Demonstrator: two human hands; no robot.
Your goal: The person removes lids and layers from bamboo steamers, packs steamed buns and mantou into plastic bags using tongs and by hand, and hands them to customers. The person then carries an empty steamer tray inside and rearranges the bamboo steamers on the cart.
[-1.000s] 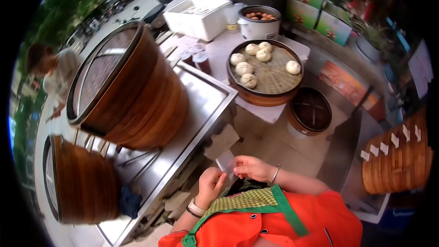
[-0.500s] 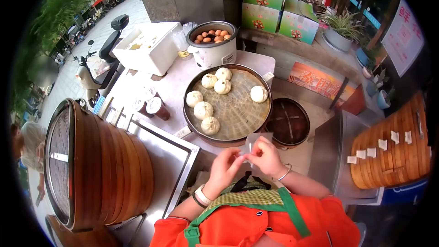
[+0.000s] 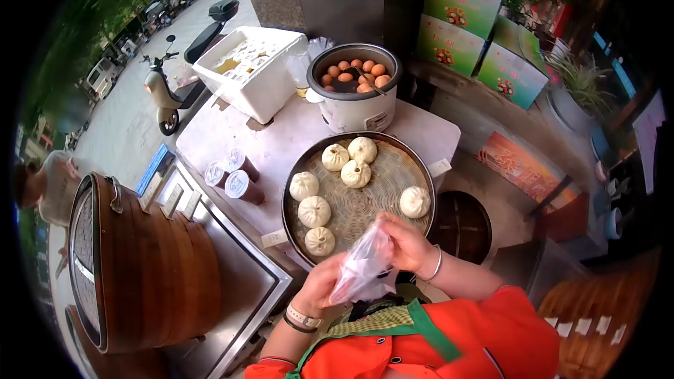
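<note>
Plastic bag (image 3: 365, 261), long axis rising rightward

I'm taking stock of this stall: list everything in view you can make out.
table: one, pale, centre
tray: one, tan, on the table
buns: seven, white, on the tray
pot: one, white, behind the tray
eggs: several, brown, in the pot
foam box: one, white, left of the pot
lidded cups: three, dark, left of the tray
round basket: one, dark, right of the tray
steamer stacks: at least two, brown, left and lower right
counter: one, silver, left
scooter: one, pale and black, upper left
boxes: at least four, green, upper right
person: one, pale top, left edge
plastic bag: one, translucent, lower centre
left hand: one, bare, gripping the bag
right hand: one, bare, gripping the bag
</note>
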